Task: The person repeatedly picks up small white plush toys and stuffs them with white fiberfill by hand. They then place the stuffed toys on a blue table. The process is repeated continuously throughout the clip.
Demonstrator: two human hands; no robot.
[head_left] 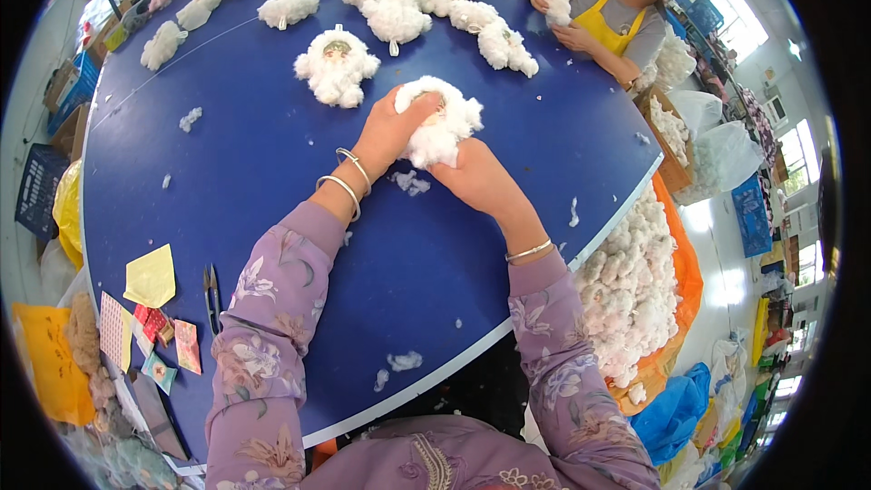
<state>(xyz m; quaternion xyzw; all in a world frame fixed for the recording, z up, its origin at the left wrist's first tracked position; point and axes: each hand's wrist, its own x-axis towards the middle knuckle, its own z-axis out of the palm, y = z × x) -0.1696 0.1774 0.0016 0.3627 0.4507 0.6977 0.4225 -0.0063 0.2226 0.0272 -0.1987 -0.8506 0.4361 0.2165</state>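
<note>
A fluffy white plush doll [454, 118] with a small printed face is between my two hands, just above the blue table [245, 163]. My left hand [392, 130] grips its upper left side, the thumb pressed across the face. Lower down, my right hand [474, 176] is closed on the bottom of the doll; its fingertips are hidden in the fur. Another white plush doll [336, 69] lies face up just beyond my left hand. A tuft of white stuffing [410, 183] rests on the table below the held doll.
Many more white plush dolls [386, 2] cover the table's far side. Thread snips [212, 299], a yellow cloth [151, 277] and small packets [187, 346] lie at left. A co-worker [606, 14] at far right holds a white plush. An orange sack of plush pieces [631, 286] stands right.
</note>
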